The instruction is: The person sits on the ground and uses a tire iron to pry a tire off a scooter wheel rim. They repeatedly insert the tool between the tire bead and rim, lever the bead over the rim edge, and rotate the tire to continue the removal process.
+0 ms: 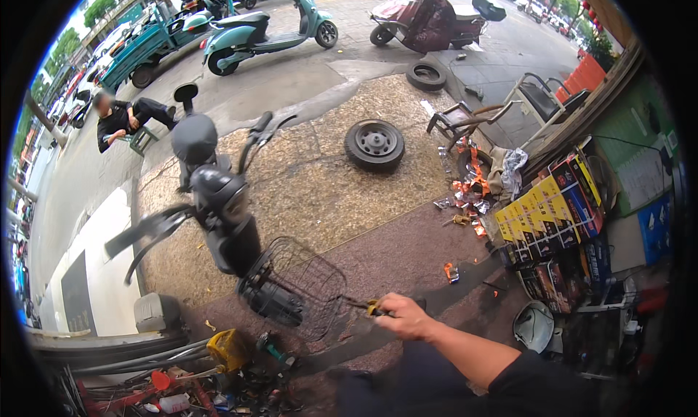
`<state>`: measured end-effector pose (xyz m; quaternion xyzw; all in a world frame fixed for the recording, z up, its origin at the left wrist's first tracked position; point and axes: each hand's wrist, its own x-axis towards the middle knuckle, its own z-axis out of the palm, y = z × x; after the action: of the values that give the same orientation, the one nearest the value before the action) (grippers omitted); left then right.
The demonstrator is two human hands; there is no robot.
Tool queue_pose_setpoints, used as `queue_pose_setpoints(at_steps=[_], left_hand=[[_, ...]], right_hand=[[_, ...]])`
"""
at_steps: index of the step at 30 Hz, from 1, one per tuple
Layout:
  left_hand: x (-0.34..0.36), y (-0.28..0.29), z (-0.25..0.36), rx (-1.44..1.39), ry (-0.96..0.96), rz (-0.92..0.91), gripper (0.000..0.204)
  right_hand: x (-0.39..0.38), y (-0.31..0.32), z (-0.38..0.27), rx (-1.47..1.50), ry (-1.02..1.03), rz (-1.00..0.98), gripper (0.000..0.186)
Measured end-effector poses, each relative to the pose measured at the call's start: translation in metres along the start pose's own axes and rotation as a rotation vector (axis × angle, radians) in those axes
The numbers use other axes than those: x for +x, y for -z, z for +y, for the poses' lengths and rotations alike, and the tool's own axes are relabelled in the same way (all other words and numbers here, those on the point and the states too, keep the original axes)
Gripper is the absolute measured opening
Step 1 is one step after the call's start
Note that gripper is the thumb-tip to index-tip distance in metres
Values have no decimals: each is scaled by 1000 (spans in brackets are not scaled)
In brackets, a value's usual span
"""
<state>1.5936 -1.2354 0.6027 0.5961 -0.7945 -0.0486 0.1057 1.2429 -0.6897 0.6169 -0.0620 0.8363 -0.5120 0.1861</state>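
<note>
My right hand point(399, 317) grips a small yellow-and-black handled tool point(374, 307), whose dark shaft reaches toward the wire front basket point(305, 271) of a black electric scooter point(229, 242). I cannot tell whether its tip touches the basket. The scooter stands at the left of centre, with black handlebars point(120, 239) and a dark rounded seat point(195, 135). My left hand is not in view.
A wheel point(374, 145) and tire point(425, 75) lie on the pavement. Chairs point(538, 101), scraps point(469, 184) and stacked boxes point(542, 206) line the right; tools point(225, 344) fill the lower left. A seated person point(116, 122) is at left, parked scooters point(269, 35) beyond.
</note>
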Motion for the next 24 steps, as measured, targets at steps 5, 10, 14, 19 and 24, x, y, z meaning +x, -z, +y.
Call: queue_pose_setpoints(at_steps=[5, 10, 14, 19, 24], left_hand=[[-167, -78, 189, -60, -285, -726, 54], [-283, -128, 440, -294, -564, -868, 33], [-340, -132, 596, -476, -548, -961, 26], [-372, -196, 761, -532, -367, -947, 26], [-384, -277, 951, -670, -166, -979, 24]], right_hand=[[-14, 162, 67, 583, -255, 99, 22], [21, 306, 106, 861, -132, 95, 30], [93, 387, 122, 1321, 35, 99, 46], [216, 490, 155, 1232, -162, 285, 32], [339, 583, 210, 1096, -405, 292, 22]])
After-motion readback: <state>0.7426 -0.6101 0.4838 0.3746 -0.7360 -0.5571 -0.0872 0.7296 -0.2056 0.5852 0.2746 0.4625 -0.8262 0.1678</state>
